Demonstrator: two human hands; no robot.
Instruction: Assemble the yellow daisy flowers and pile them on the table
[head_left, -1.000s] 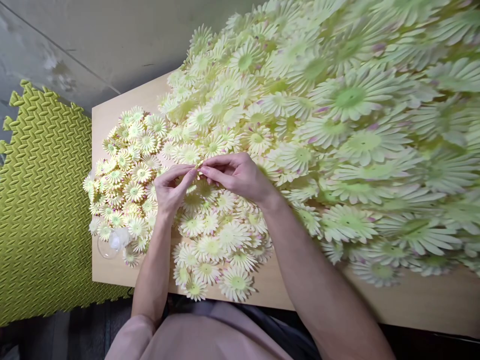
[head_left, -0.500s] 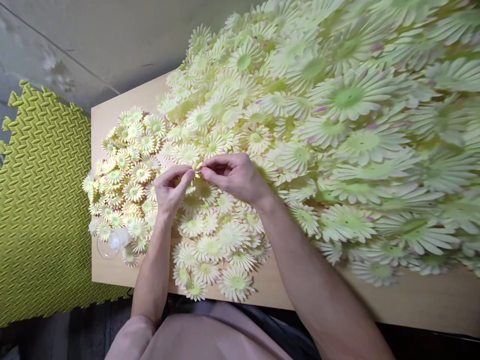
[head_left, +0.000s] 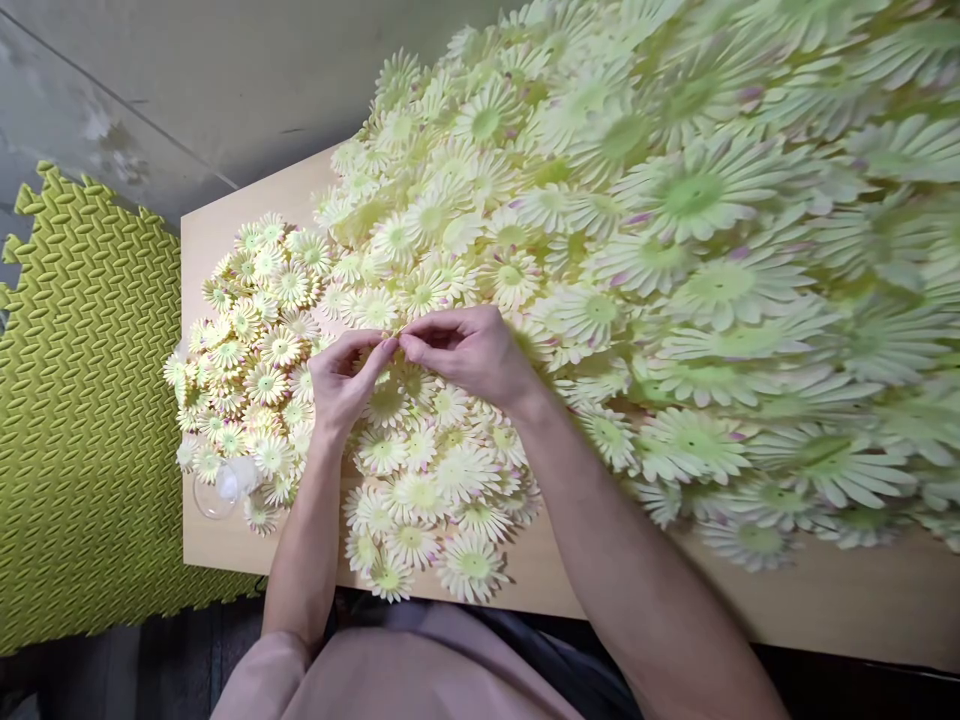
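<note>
My left hand (head_left: pixel 346 378) and my right hand (head_left: pixel 466 352) meet fingertip to fingertip over the flowers. Both are closed in a pinch on a small pale-yellow artificial flower piece (head_left: pixel 394 335), mostly hidden by the fingers. Below and around them lie loose artificial daisy heads (head_left: pixel 421 495), pale yellow-green with pinkish petal tips. To the left of my left hand is a pile of smaller-looking, layered flower heads (head_left: pixel 266 345).
A large heap of flower heads (head_left: pixel 694 195) covers the right and back of the wooden table (head_left: pixel 251 200). Near the front left edge stands a small clear container (head_left: pixel 215 497) with something white by it. A yellow-green foam mat (head_left: pixel 90 400) stands at the left, below a grey wall (head_left: pixel 247 70).
My fingertips have closed a little further over the small flower piece, so less of it shows. The arms and the piles stay almost where they were.
</note>
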